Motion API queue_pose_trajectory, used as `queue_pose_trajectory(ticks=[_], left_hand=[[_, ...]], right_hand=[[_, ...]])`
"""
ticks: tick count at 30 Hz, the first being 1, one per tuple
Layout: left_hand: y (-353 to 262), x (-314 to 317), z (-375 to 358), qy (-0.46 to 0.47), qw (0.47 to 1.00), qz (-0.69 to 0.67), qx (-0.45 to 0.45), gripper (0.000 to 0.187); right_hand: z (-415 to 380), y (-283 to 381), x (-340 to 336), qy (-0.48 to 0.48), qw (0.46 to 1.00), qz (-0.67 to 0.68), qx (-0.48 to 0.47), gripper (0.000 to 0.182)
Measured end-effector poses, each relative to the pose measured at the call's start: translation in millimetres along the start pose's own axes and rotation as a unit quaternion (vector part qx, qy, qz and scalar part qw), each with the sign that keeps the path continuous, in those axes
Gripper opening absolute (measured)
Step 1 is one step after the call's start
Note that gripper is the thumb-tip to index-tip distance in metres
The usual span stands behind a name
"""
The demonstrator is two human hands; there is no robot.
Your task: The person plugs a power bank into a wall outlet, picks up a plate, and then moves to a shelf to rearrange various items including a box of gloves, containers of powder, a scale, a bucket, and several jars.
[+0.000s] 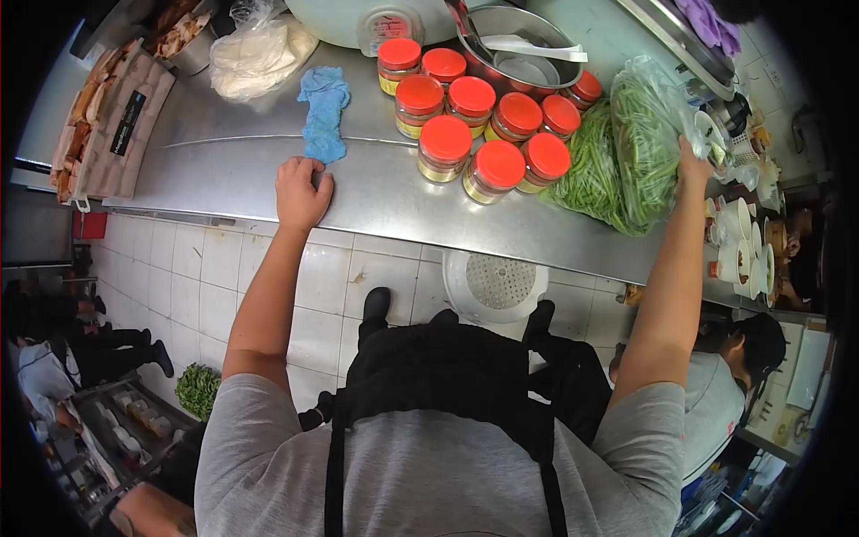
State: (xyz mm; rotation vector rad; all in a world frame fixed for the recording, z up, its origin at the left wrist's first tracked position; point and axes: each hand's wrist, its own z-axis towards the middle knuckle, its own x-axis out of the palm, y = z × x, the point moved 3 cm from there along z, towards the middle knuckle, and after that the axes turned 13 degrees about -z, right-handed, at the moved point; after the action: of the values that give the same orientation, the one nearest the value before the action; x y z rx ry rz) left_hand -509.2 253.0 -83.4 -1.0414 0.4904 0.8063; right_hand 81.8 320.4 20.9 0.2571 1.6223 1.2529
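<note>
My left hand (303, 191) rests with curled fingers on the steel counter (215, 179), at its front edge. Just beyond its knuckles lies a crumpled blue cloth (323, 112). At the far right, my right hand (693, 164) is closed on the side of a clear plastic bag of long thin green vegetables (646, 143); its fingertips are partly hidden. Loose-looking green stalks (586, 166) lie against the bag's left side. Several glass jars with red lids (445, 143) stand upright in a cluster between my hands, left of the greens.
Behind the jars sits a metal bowl (523, 54) with a white-handled utensil. A plastic bag of pale sheets (259, 55) and an egg-carton-like tray (143, 112) are at the left. A white stool (495, 285) stands below the counter. Co-workers are at right (716, 385) and left (54, 367).
</note>
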Motion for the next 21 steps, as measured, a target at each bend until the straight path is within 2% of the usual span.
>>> queue_pose_trajectory(ticks=[1,4,7,10,11,14,15,16,17,18,19,20,21], left_hand=[[-0.3,0.5,0.4,0.000,1.000,0.000,0.000,0.015],[1.2,1.1,0.1,0.005,1.000,0.004,0.006,0.015],[3.3,2.2,2.6,0.007,1.000,0.006,0.020,0.014],[3.9,1.6,0.9,0.021,0.999,0.004,0.035,0.013],[4.5,1.8,2.2,0.025,0.999,0.003,0.041,0.013],[2.1,4.7,1.9,0.028,0.998,0.004,0.051,0.012],[2.3,5.1,2.1,0.034,0.998,0.007,0.052,0.012],[3.7,5.1,3.8,0.041,0.998,0.011,0.055,0.012],[5.2,6.3,4.1,0.050,0.997,0.014,0.059,0.012],[5.4,6.2,4.2,0.062,0.996,0.021,0.064,0.012],[5.0,6.3,4.9,0.072,0.995,0.028,0.070,0.012],[4.6,7.9,5.8,0.079,0.994,0.032,0.075,0.012],[4.3,8.7,5.6,0.083,0.992,0.035,0.094,0.012]], right_hand=[[-2.7,3.3,0.2,-0.029,0.999,0.038,-0.013,0.095],[20.5,-25.0,10.9,0.071,0.994,0.029,0.078,0.102],[3.1,-19.3,-1.5,0.255,0.964,0.031,0.065,0.108],[-30.2,-9.2,-25.1,0.105,0.994,-0.021,0.011,0.110],[-47.0,-3.7,-30.6,0.042,0.998,-0.041,-0.015,0.099],[-84.8,-0.4,-52.5,-0.016,0.987,0.045,-0.155,0.075],[-107.5,-9.0,-65.5,0.121,0.965,0.159,-0.168,0.063],[-137.2,-18.9,-81.2,0.250,0.912,0.272,-0.176,0.051],[-173.2,-23.8,-84.0,0.403,0.794,0.363,-0.274,0.038],[-189.0,-45.5,-67.1,0.581,0.587,0.413,-0.385,0.034],[-221.5,-59.5,-60.6,0.611,0.597,0.394,-0.339,0.031],[-237.7,-115.5,-41.4,0.613,0.669,0.371,-0.197,0.027],[-247.8,-158.0,-8.3,0.584,0.775,0.234,-0.062,0.027]])
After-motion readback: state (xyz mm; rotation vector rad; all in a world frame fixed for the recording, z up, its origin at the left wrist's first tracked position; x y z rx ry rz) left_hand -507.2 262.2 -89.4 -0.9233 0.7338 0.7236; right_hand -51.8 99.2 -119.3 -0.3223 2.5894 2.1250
